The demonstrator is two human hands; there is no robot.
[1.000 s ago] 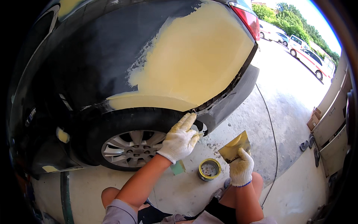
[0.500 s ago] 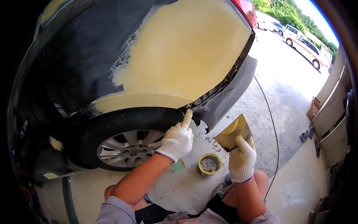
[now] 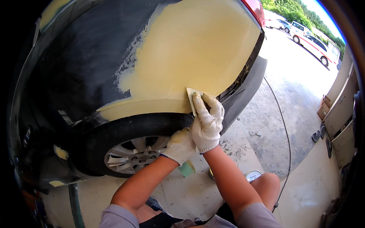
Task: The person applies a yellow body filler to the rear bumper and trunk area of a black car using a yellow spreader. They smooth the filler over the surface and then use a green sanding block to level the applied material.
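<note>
My right hand [image 3: 209, 123], in a white knit glove stained yellow, grips a thin, flat, square-edged spreader [image 3: 191, 102] between fingers and thumb. Its face lies against the lower edge of the yellow putty patch [image 3: 190, 57] on the dark car panel, just above the wheel arch. Close beside and below, my gloved left hand [image 3: 179, 147] is in front of the tire [image 3: 125, 125], against the right wrist; its fingers are mostly hidden. Behind my right forearm, only a sliver of a yellow-rimmed tin [image 3: 211, 173] shows.
A green sheet [image 3: 186, 168] lies on the floor below my left hand. Near my right knee is a round white lid [image 3: 253, 175]. A dark cable [image 3: 285, 129] crosses the floor at the right, with slippers [image 3: 322, 133] and a cardboard box [image 3: 324, 106] beyond it.
My right hand has swung up and left, bringing the spreader from over the floor onto the panel. My left hand has drawn down from the arch edge, its index finger no longer outstretched in view.
</note>
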